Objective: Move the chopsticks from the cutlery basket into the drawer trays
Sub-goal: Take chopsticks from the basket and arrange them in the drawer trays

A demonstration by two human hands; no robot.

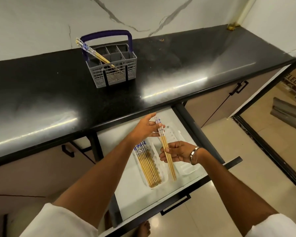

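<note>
A grey cutlery basket [117, 72] with a blue handle stands on the black counter, and a few chopsticks [94, 52] lean in its left compartment. Below, an open drawer [137, 190] holds white trays. The left tray [163, 177] contains several chopsticks [148, 165] lying side by side. My right hand [179, 153] grips a small bundle of chopsticks [169, 161] at mid-length above the neighbouring tray. My left hand [146, 126] pinches the patterned top end of that bundle with its fingertips.
The black counter [178, 79] runs across the view above the drawer. Cabinet doors with black handles [238, 88] sit on both sides. A doorway with a black frame [266, 147] and a cardboard box lie to the right. A bare foot [143, 228] stands under the drawer.
</note>
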